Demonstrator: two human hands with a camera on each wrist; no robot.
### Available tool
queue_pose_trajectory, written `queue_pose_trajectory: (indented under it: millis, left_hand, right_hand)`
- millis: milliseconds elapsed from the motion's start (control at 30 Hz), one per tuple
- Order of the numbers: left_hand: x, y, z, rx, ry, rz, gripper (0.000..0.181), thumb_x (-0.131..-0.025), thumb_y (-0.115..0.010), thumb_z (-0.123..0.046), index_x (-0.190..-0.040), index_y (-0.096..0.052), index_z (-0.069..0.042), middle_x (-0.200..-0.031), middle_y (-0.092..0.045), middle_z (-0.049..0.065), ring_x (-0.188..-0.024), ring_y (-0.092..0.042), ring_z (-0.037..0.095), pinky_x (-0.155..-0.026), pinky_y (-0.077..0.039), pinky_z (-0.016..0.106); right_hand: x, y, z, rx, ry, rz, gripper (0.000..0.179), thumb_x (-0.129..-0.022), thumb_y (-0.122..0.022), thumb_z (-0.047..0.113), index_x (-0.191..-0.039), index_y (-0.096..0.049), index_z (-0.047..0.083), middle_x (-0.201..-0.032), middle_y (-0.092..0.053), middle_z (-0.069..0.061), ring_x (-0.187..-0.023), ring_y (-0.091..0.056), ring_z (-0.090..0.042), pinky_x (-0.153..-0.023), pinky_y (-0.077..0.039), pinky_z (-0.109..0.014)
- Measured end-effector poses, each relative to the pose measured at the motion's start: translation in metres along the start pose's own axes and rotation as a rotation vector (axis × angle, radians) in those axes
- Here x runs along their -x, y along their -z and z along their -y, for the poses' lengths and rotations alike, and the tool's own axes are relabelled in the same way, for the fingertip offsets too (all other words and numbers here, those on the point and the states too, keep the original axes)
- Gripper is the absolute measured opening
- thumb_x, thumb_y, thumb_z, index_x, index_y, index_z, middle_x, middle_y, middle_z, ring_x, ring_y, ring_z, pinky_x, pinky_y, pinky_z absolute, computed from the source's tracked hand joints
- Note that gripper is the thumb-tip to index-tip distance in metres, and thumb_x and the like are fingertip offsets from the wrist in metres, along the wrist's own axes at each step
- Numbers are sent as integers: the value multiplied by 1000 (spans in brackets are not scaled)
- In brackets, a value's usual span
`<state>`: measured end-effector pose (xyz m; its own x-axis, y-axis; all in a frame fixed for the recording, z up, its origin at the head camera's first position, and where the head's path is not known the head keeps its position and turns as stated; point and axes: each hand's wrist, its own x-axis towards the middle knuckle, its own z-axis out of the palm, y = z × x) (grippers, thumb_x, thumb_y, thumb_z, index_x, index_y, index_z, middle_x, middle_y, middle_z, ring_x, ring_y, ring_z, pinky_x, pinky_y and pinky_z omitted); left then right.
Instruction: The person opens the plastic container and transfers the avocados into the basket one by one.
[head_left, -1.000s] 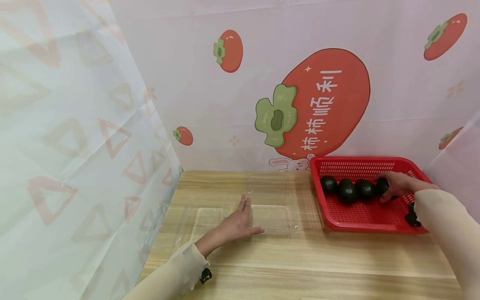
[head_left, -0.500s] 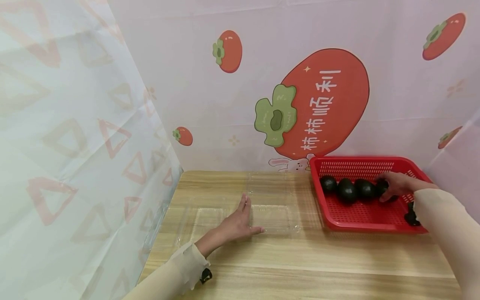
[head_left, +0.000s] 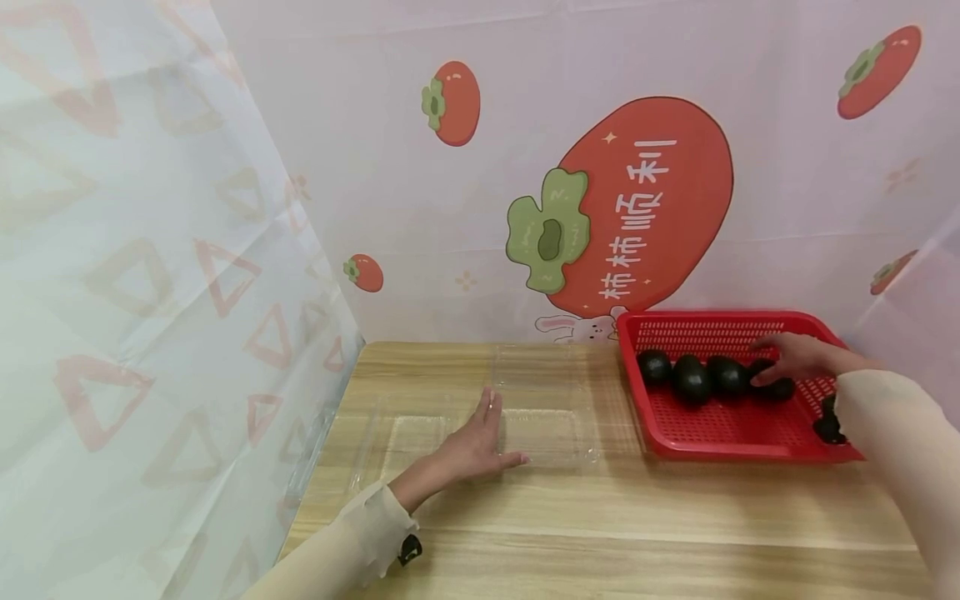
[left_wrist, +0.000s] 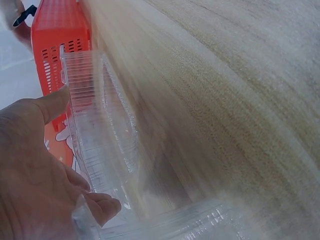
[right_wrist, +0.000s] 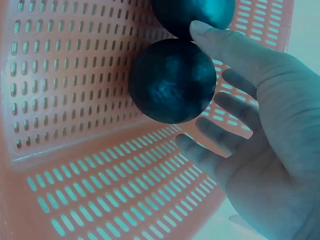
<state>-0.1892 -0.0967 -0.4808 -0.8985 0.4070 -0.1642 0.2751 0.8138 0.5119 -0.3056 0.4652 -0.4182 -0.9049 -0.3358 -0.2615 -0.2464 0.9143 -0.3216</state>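
A red plastic basket (head_left: 735, 455) at the right holds several dark, glossy avocados (head_left: 692, 381). My right hand (head_left: 801, 357) is over the rightmost avocado (head_left: 780, 388), fingers spread and nearly straight. In the right wrist view its thumb lies by the place where two avocados meet, and the other fingers (right_wrist: 215, 135) are beside the nearer avocado (right_wrist: 172, 81) without closing round it. My left hand (head_left: 471, 447) rests on the clear plastic boxes (head_left: 547, 433), fingers straight and thumb out. The left wrist view has its thumb against a clear wall (left_wrist: 82, 100).
A dark clip-like object (head_left: 829, 423) is at the basket's right end, partly hidden by the sleeve. More clear plastic (head_left: 311, 454) stands at the table's left edge. Patterned sheets (head_left: 405, 192) rise behind and left of the wooden table (head_left: 600, 533).
My right hand has risen slightly from the rightmost avocado, its fingers opening, and more of that avocado shows. My left hand has stayed in place. The head view has shifted slightly.
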Motion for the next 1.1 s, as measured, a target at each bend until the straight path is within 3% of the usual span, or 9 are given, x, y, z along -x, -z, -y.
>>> queue_pose_trajectory:
  millis: [100, 300, 600, 967, 1100]
  left_hand:
    - [1, 1, 1, 2, 3, 4, 116, -94, -76, -56, -169, -10, 2, -175, 1, 26, -147, -43, 48, -77, -62, 49]
    - [3, 4, 1, 3, 9, 20, 113, -96, -73, -57, -169, -9, 0, -175, 5, 27, -155, -29, 48, -90, -59, 56]
    - [6, 10, 0, -6, 17, 25, 108, -98, -70, -56, -169, -10, 0, -173, 6, 31, -157, -20, 49, -114, -44, 61]
    - [5, 25, -1, -41, 7, 0, 104, -100, -64, -60, -170, -13, -2, -176, 5, 23, -159, -20, 44, -120, -37, 59]
    - [3, 32, -2, -61, 5, -20, 101, -101, -61, -61, -169, -15, -2, -176, 2, 23, -159, -21, 43, -122, -34, 57]
  right_hand:
    - [-1, 0, 0, 13, 20, -22, 78, -84, -90, 26, -133, -53, -23, -125, -60, -43, -113, -58, -59, -92, -48, -75]
    - [-3, 1, 7, -16, 36, -51, 69, -89, -85, 25, -133, -56, -20, -115, -70, -29, -102, -64, -41, -90, -51, -70]
    - [-2, 0, 19, 52, 54, -136, 67, -95, -79, 29, -133, -56, -22, -126, -64, -41, -114, -62, -55, -96, -48, -74]
    - [-3, -1, 54, 24, 97, -232, 62, -99, -76, 32, -139, -59, -11, -124, -69, -30, -113, -66, -47, -97, -50, -72]
    - [-3, -3, 64, 23, 58, -215, 70, -100, -74, 36, -146, -52, -12, -136, -60, -38, -123, -58, -56, -100, -45, -76]
